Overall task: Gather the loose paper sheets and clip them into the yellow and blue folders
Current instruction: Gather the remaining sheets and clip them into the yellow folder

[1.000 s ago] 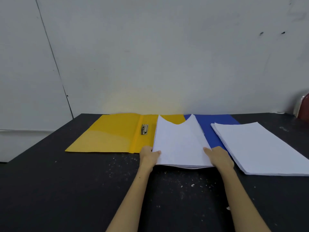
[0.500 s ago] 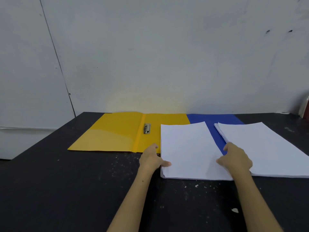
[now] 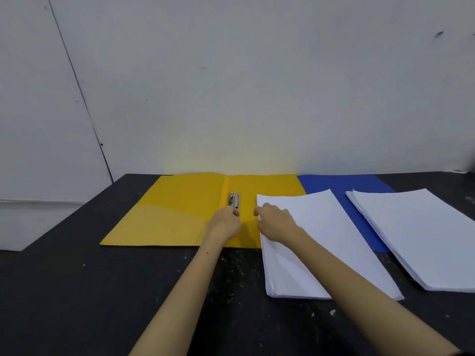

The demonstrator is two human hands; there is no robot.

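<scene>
a dark speckled bench meets a pale wall. the open yellow folder lies at 12 o'clock, the blue folder and two paper stacks at 2. the left hand has its grip curled at the metal clip. the right hand pinches the near stack's edge.

A single head-worn camera looks forward and down across the dark counter toward the pale wall behind it. Taking the open yellow folder as the landmark, the camera sits on its near side, raised above it and slightly to its right, close enough that both forearms enter from the bottom edge. No second view overlaps it.
</scene>
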